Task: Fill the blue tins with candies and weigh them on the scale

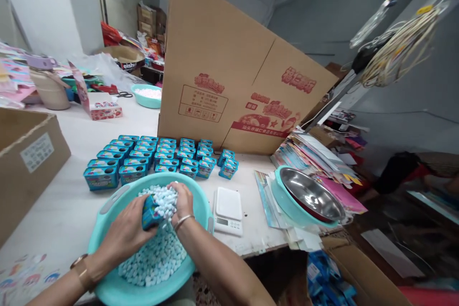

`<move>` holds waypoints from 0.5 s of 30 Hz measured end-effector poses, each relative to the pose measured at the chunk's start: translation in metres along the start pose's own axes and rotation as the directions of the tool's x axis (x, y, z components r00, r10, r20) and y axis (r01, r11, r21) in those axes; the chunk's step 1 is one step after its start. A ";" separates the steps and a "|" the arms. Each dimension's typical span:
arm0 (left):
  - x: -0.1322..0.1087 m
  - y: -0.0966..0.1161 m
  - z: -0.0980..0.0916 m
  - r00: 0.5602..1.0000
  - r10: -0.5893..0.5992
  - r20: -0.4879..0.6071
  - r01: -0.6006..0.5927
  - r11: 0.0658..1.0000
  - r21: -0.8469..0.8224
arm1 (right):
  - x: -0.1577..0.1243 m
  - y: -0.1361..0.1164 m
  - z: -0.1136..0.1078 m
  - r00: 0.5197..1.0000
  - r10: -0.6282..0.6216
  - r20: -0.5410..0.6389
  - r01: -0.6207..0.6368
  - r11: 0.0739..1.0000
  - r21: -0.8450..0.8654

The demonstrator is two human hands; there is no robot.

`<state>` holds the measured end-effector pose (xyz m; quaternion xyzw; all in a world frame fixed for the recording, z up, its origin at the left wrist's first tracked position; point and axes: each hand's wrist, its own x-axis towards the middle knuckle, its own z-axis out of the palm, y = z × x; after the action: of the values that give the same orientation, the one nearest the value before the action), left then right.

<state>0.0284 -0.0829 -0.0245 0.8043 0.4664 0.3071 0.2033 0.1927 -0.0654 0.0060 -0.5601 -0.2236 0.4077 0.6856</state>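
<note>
My left hand (131, 224) is wrapped round a small blue box (149, 213), tilted over a turquoise basin (103, 229). Pale blue candy pellets (152, 260) lie in the basin below. Against the mouth of the box, my right hand (183, 201) cups a heap of the same pellets, and some are dropping between the hands. Behind the basin, several blue boxes (101, 179) stand in rows on the white table.
A white digital scale (228, 205) sits right of the basin. A tall cardboard carton (229, 57) rises behind the boxes. At right, a steel bowl (311, 193) rests in another turquoise basin. An open carton (36, 153) stands at left; a box of blue packets (328, 277) is below the table edge.
</note>
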 end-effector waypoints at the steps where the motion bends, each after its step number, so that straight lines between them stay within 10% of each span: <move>1: 0.000 -0.001 0.001 1.000 0.009 -0.007 -0.009 1.000 0.007 | 0.000 0.000 0.000 0.999 0.032 -0.007 -0.032 0.999 0.019; 15: 0.012 0.002 0.005 0.992 -0.033 0.121 0.026 0.998 0.062 | 0.005 0.014 0.001 0.996 0.037 -0.079 -0.034 0.999 0.041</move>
<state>0.0369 -0.0739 -0.0233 0.8204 0.4739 0.2400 0.2114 0.1904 -0.0600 -0.0076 -0.5660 -0.1779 0.4017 0.6976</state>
